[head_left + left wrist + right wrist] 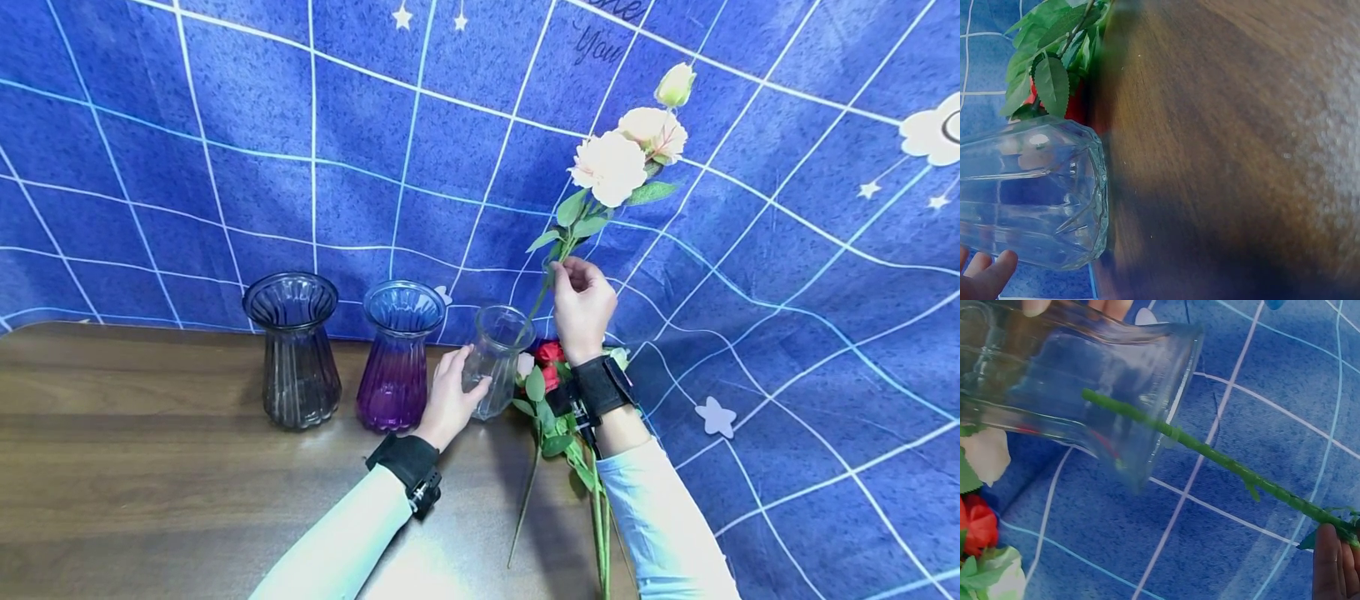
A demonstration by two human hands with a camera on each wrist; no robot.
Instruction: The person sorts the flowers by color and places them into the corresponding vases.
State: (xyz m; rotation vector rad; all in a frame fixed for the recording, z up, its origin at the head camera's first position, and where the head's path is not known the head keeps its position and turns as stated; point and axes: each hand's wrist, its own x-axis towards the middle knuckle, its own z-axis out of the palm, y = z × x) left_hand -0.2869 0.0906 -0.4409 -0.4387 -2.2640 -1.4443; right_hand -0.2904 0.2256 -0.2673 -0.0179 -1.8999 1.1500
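Observation:
My right hand (585, 307) pinches the green stem of an artificial flower spray (611, 169) with pale pink blooms, a bud and leaves. The spray leans up to the right above a clear glass vase (497, 367). In the right wrist view, the cut end of the stem (1129, 412) reaches through the vase's flared mouth, well above its base. My left hand (450, 396) holds the vase from its left side, thumb in front and fingers farther back. Left-hand fingertips (1004, 262) show beside the ribbed glass in the left wrist view.
Left of the clear vase stand a blue-to-purple vase (393, 367) and a smoky grey vase (300, 358). More artificial flowers, with red roses (550, 352) and long stems, lie on the wooden table (150, 467) under my right forearm. A blue gridded cloth (247, 108) hangs behind.

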